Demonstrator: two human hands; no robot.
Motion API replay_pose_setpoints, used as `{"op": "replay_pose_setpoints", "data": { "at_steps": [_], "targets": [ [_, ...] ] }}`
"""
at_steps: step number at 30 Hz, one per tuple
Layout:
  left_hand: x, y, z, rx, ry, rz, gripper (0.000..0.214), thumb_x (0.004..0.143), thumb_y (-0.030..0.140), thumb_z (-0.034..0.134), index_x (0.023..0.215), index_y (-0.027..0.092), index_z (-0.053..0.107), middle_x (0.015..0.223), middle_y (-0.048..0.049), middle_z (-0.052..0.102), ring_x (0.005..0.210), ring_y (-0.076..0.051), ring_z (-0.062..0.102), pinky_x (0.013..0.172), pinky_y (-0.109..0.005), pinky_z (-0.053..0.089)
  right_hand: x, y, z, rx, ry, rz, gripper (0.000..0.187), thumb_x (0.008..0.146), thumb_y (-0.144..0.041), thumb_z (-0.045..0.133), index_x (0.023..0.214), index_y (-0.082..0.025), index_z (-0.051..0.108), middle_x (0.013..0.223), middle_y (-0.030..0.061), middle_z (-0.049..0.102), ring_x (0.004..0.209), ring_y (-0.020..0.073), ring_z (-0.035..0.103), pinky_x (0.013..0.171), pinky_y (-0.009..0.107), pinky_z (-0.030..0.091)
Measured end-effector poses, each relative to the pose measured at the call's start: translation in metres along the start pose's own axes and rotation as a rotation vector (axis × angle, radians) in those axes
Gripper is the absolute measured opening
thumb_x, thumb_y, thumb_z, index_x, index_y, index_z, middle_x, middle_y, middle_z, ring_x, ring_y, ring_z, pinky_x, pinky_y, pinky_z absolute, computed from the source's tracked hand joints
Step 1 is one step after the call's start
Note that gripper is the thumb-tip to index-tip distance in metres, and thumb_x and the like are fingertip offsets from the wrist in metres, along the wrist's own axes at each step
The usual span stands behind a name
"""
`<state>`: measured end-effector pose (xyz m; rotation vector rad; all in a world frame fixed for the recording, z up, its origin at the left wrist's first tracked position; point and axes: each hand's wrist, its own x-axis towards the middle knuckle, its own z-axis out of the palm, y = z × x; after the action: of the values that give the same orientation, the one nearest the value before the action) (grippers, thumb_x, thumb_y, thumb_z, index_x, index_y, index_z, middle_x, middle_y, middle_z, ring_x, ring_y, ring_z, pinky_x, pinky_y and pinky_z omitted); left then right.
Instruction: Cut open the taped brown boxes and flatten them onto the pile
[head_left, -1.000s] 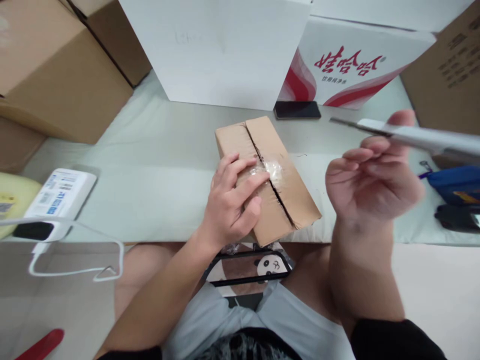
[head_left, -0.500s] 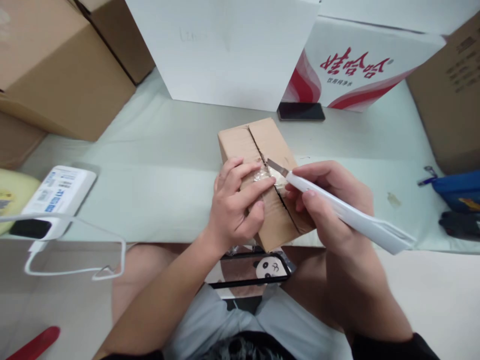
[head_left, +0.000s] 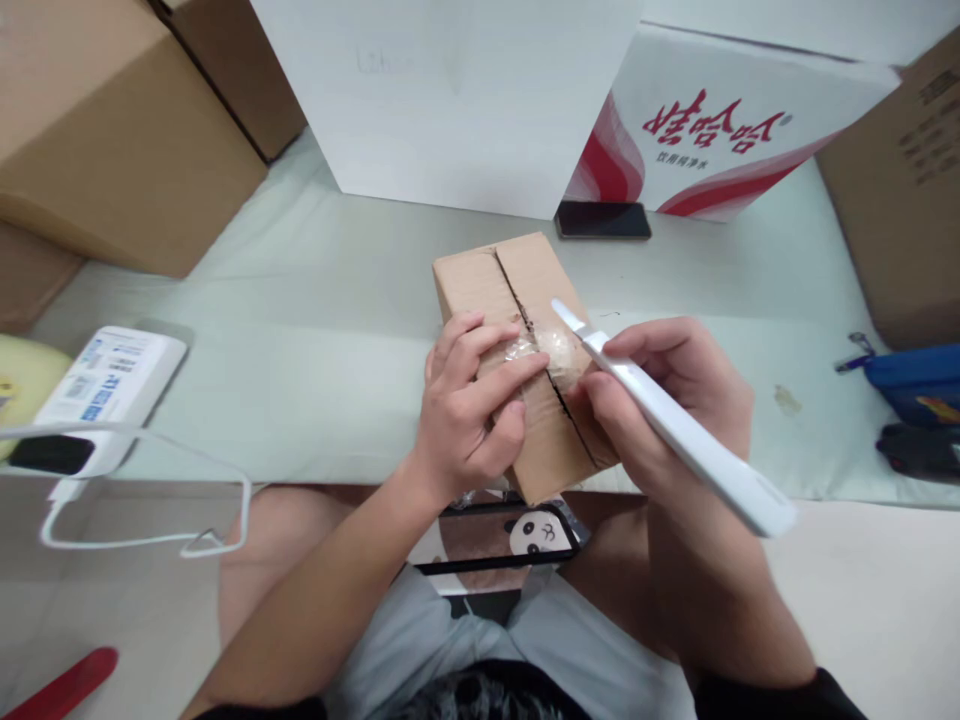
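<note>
A small brown cardboard box (head_left: 540, 265) sits at an angle near the table's front edge, a dark seam running along its top. Wrinkled clear tape (head_left: 556, 355) crosses the seam. My left hand (head_left: 465, 415) holds the box from its left side, fingers laid over the top and touching the tape. In my right hand (head_left: 697, 375) is a white box cutter (head_left: 690, 436), gripped by its handle. Its blade (head_left: 566, 315) points up and left over the box's right half; whether it touches cannot be told. Some right fingertips are hidden behind the cutter, near the box's right side.
A black phone (head_left: 604, 220) lies behind the box, before a large white box (head_left: 450, 130) and a red-and-white carton (head_left: 705, 120). Left are brown cartons (head_left: 135, 160) and a white device (head_left: 112, 385) with a cable. A blue pouch (head_left: 919, 385) lies right. A panda-patterned item (head_left: 540, 533) rests on my lap.
The box cutter has turned in my right hand; its blade has shifted up and its handle end has swung left and down. My left hand and the box stay nearly still.
</note>
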<state>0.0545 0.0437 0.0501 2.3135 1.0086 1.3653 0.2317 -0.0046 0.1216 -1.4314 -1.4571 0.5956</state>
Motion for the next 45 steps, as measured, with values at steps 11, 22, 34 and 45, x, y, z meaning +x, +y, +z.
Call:
{"op": "replay_pose_setpoints", "data": {
  "at_steps": [11, 22, 34, 45],
  "targets": [
    [0.0, 0.001, 0.005, -0.045, 0.068, -0.018, 0.033, 0.092, 0.034, 0.045, 0.117, 0.024, 0.065, 0.129, -0.0096, 0.068, 0.133, -0.031, 0.055, 0.121, -0.054, 0.039, -0.003, 0.002, 0.004, 0.037, -0.013, -0.022, 0.029, 0.101, -0.055, 0.055, 0.108, -0.029, 0.067, 0.066, -0.0032, 0.067, 0.054, 0.0117, 0.062, 0.049, 0.025, 0.046],
    [0.0, 0.001, 0.006, -0.034, 0.074, -0.012, 0.033, 0.093, 0.035, 0.045, 0.118, 0.024, 0.064, 0.129, -0.0096, 0.068, 0.134, -0.032, 0.055, 0.12, -0.054, 0.039, 0.003, -0.008, 0.0, -0.146, -0.134, -0.056, 0.02, 0.098, -0.041, 0.062, 0.106, -0.024, 0.068, 0.07, -0.0041, 0.071, 0.048, 0.0067, 0.056, 0.05, 0.021, 0.045],
    [0.001, -0.002, 0.006, -0.049, 0.083, 0.041, 0.032, 0.092, 0.032, 0.048, 0.119, 0.025, 0.063, 0.129, -0.01, 0.067, 0.132, -0.032, 0.055, 0.119, -0.055, 0.04, 0.01, -0.012, 0.006, -0.307, -0.12, -0.062, 0.018, 0.095, -0.033, 0.06, 0.104, -0.023, 0.072, 0.067, -0.0045, 0.072, 0.054, 0.0084, 0.064, 0.056, 0.02, 0.046],
    [0.0, -0.002, 0.008, -0.042, 0.099, 0.03, 0.031, 0.092, 0.033, 0.047, 0.117, 0.025, 0.063, 0.127, -0.0092, 0.067, 0.133, -0.032, 0.054, 0.118, -0.054, 0.04, 0.008, -0.014, 0.004, -0.271, -0.112, -0.076, 0.013, 0.093, -0.025, 0.059, 0.095, -0.021, 0.072, 0.061, -0.0054, 0.065, 0.048, 0.0047, 0.055, 0.049, 0.015, 0.039]
  ]
}}
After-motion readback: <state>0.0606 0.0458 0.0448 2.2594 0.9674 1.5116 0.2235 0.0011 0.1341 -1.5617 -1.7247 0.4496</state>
